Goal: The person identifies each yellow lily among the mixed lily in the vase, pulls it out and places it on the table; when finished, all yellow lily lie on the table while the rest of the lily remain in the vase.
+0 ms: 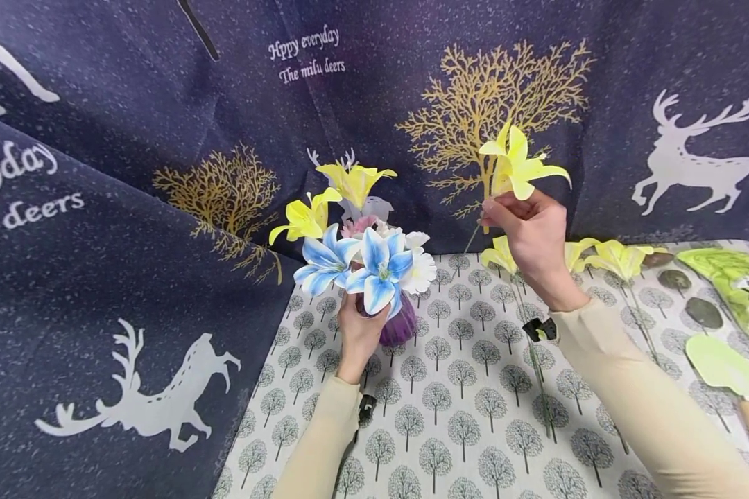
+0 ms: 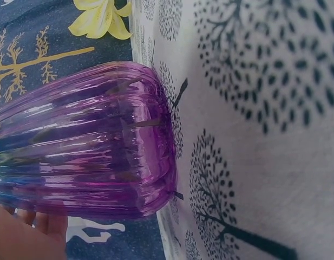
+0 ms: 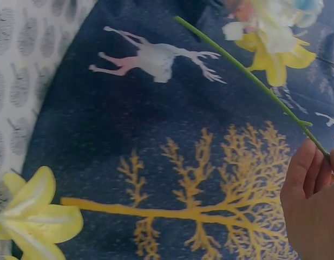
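A purple, ribbed see-through vase [image 1: 399, 327] stands on the cloth, holding blue-and-white lilies [image 1: 377, 270], yellow lilies [image 1: 354, 184], and pink and white blooms [image 1: 419, 270]. My left hand [image 1: 360, 336] grips the vase high up, under the flowers. From the left wrist, the vase [image 2: 102, 141] shows stems inside, with fingers [image 2: 41, 225] against its side. To the right, my raised right hand [image 1: 532, 232] pinches a yellow lily [image 1: 518, 163] just below the bloom. Its bare green stem [image 3: 248, 73] slants toward the bouquet in the right wrist view.
More yellow lilies [image 1: 621, 259] lie on the tree-print cloth [image 1: 462, 416] under and beside the right arm. At the far right are dark stones [image 1: 704, 313], a green bag [image 1: 733, 284] and a pale green shovel [image 1: 724, 364]. A navy deer-print curtain [image 1: 362, 104] hangs behind.
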`<action>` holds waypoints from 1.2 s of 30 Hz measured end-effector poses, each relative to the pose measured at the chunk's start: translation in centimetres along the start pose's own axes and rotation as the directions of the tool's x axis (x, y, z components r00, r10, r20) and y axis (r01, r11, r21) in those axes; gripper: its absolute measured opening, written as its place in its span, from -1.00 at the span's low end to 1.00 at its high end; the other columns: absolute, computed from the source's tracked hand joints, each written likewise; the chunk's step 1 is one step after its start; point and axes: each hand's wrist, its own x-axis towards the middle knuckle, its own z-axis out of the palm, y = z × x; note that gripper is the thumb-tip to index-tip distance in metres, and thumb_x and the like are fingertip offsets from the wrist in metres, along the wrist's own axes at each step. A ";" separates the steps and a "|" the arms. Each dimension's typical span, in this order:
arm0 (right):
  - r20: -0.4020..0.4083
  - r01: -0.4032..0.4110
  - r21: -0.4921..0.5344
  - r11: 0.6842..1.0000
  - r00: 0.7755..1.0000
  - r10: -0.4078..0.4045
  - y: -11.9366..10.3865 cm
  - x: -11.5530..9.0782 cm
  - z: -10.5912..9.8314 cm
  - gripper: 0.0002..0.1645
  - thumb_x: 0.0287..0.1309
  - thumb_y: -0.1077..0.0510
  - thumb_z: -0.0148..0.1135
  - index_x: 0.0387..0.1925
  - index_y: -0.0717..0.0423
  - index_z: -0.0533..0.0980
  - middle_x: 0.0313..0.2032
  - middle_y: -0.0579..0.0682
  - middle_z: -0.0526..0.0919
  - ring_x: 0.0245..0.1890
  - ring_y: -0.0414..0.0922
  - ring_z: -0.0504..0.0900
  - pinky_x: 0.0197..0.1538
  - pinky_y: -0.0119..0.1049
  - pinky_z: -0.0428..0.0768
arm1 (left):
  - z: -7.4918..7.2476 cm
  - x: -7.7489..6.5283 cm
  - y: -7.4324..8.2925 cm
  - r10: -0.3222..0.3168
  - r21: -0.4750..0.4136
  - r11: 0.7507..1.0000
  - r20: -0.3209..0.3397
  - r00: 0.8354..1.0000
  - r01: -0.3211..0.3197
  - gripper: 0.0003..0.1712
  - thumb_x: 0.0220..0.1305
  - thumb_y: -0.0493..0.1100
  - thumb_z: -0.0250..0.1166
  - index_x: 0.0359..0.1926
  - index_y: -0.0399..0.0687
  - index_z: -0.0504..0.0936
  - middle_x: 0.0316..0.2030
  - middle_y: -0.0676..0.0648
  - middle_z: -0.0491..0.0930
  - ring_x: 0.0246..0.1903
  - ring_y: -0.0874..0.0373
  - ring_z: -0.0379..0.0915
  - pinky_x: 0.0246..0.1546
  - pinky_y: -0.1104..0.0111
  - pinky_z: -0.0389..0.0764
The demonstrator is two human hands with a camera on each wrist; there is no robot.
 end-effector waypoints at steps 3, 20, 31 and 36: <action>0.014 -0.051 -0.061 0.997 0.999 0.052 0.8 -0.3 -0.6 -0.93 0.11 0.43 0.36 -0.37 0.32 0.59 -0.49 -0.08 0.78 -0.55 -0.20 0.75 -0.37 -0.39 0.76 | 0.0 0.0 0.1 0.000 0.014 1.000 -0.008 1.000 0.000 -0.17 0.01 -0.19 0.56 0.35 -0.04 0.46 0.23 -0.19 0.56 0.28 -0.16 0.48 0.37 -0.03 0.49; 0.062 -0.321 -0.485 0.813 0.915 0.398 7.5 -2.5 -3.6 -0.60 0.23 0.20 0.37 0.00 0.41 0.57 -0.40 -0.22 0.77 -0.49 -0.29 0.73 -0.29 -0.43 0.76 | 0.0 0.1 0.1 0.019 0.003 1.000 -0.020 1.000 -0.019 -0.17 -0.01 -0.25 0.56 0.34 -0.07 0.47 0.17 -0.26 0.59 0.19 -0.21 0.56 0.32 -0.03 0.54; 0.017 -0.404 -0.645 0.649 0.841 0.540 11.4 -3.6 -4.6 -0.58 0.29 0.14 0.31 0.10 0.30 0.57 -0.04 0.30 0.72 -0.40 -0.24 0.77 -0.17 -0.36 0.79 | 0.0 0.0 0.1 0.017 -0.011 1.000 -0.022 1.000 -0.017 -0.12 -0.01 -0.26 0.56 0.38 0.02 0.45 0.19 -0.22 0.58 0.21 -0.20 0.54 0.34 -0.04 0.52; -0.015 -0.442 -0.674 0.592 0.810 0.587 12.7 -4.0 -5.0 -0.64 0.28 0.16 0.32 0.05 0.26 0.60 -0.09 0.24 0.71 -0.24 0.02 0.80 -0.11 -0.23 0.80 | 0.0 0.0 0.3 0.020 0.012 1.000 -0.029 0.999 -0.020 -0.16 -0.03 -0.25 0.57 0.34 -0.04 0.48 0.14 -0.24 0.62 0.15 -0.20 0.58 0.29 -0.04 0.55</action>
